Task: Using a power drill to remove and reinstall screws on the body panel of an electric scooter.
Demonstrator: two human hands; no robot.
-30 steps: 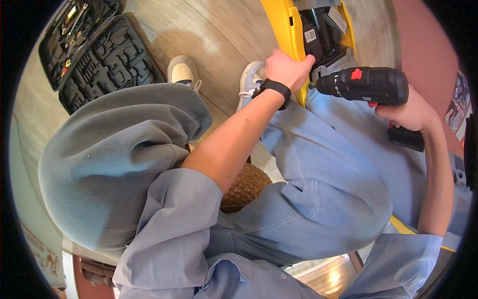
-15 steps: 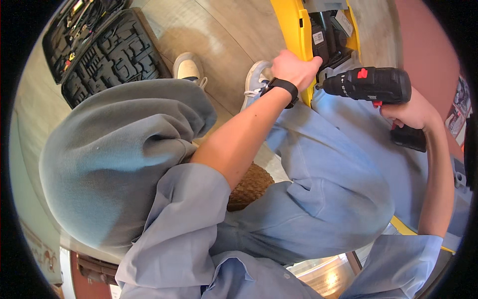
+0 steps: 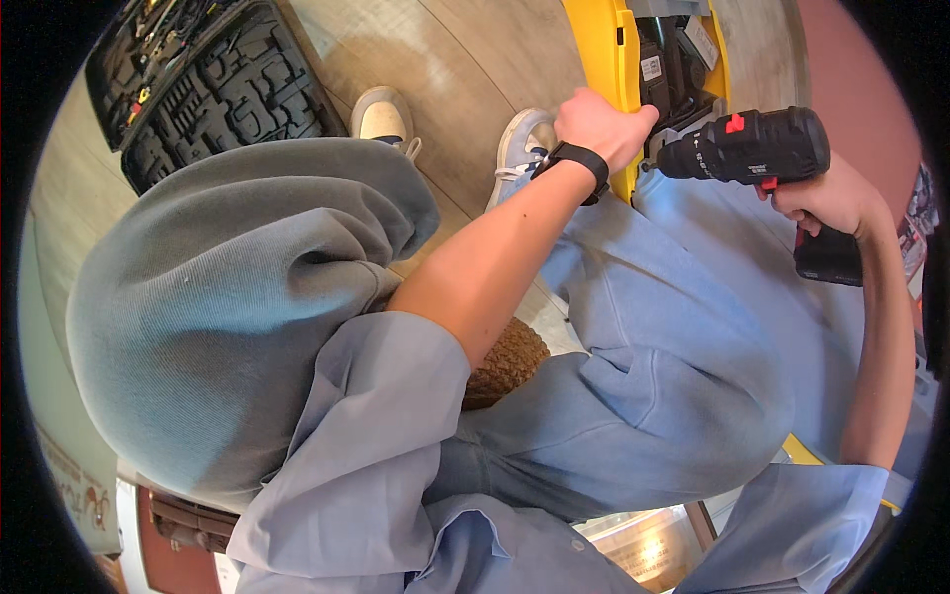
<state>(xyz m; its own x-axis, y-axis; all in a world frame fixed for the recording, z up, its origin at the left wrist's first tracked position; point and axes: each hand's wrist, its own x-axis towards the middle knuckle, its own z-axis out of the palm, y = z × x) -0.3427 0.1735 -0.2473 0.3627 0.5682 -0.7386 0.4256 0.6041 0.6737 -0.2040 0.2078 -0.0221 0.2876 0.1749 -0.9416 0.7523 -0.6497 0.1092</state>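
My left hand, with a black watch on its wrist, is closed on the near edge of a yellow casing. The thumb points right, while the other fingers are mostly hidden. Inside the casing sit black parts with white labels. My right hand is wrapped round the handle of a black cordless drill with red details, its index finger by the red trigger. Held sideways, the drill has its chuck facing left, close to the casing's near end and my left thumb. Whether its tip touches anything, I cannot tell.
An opened black tool case with moulded slots lies on the wooden floor at the far left. My shoes stand between it and the casing. A brown woven seat shows between my legs. A reddish surface lies at the far right.
The whole view has shifted slightly, so things appear a little further right and up. The drill's rear end is tilted a bit higher. Both hands keep their holds.
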